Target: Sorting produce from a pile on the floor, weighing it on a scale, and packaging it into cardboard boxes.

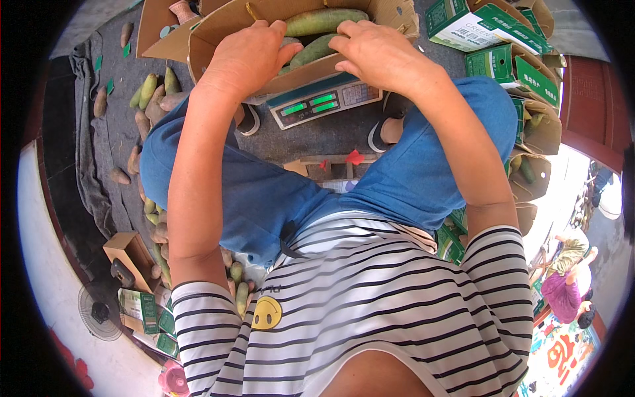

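Observation:
A cardboard box [291, 81] holding several green radishes [324, 22] sits on a weighing scale [322, 104] with a lit green display. Both of my hands reach over its near wall. My left hand [246, 58] has curled fingers at the left end of the long upper radish; part of its grip is hidden behind the hand. On the right, my right hand [383, 54] bends its fingers over that radish and touches the one below it [312, 53], its thumb near the box's rim.
Loose radishes [151, 92] lie on the grey floor cloth [126, 59] to my left. Green and white cartons [473, 33] line the right side, some holding radishes. A fan [99, 311] stands at lower left. Another person [565, 291] is at far right.

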### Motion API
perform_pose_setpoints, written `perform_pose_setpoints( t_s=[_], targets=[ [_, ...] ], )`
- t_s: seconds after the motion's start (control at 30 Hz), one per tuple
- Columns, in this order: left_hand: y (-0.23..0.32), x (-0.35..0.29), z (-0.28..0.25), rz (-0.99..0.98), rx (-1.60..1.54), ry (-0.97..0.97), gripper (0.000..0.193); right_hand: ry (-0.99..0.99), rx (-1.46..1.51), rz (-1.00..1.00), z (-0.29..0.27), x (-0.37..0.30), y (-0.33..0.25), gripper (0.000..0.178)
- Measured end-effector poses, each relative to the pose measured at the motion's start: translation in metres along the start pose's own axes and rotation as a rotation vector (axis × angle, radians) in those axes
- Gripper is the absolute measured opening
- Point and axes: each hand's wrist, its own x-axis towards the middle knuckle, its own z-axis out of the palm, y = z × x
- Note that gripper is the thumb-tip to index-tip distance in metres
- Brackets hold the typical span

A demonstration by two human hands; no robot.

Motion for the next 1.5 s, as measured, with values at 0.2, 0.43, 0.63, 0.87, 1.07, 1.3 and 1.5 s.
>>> perform_pose_setpoints(
  t_s=[0.2, 0.43, 0.63, 0.87, 1.07, 1.3, 1.5],
  targets=[
    [-0.002, -0.0008, 0.0003, -0.001, 0.006, -0.012, 0.035, -0.049, 0.001, 0.029, -0.0044, 0.0001, -0.0037, 0.028],
    [-0.0001, 0.0007, -0.0016, -0.014, 0.005, -0.043, 0.032, -0.046, -0.009, 0.024, -0.0037, -0.0013, -0.002, 0.026],
    [-0.0021, -0.0001, 0.0012, 0.002, 0.012, -0.002, 0.034, -0.052, -0.01, 0.019, -0.0028, -0.0014, -0.0011, 0.025],
    [-0.0002, -0.0012, -0.0004, -0.011, 0.016, -0.005, 0.037, -0.054, -0.005, 0.01, -0.0025, -0.0016, -0.0019, 0.025],
    [-0.0038, -0.0016, 0.0028, -0.002, -0.005, -0.002, 0.036, -0.056, 0.005, 0.008, -0.003, -0.001, -0.0015, 0.024],
    [-0.0013, 0.0004, -0.0022, -0.012, 0.002, -0.031, 0.035, -0.055, 0.009, 0.002, -0.0031, -0.0004, 0.0002, 0.024],
    [-0.005, -0.0019, 0.002, 0.005, -0.034, -0.009, 0.033, -0.066, -0.008, 0.001, -0.0013, -0.0008, 0.0008, 0.025]
  ],
)
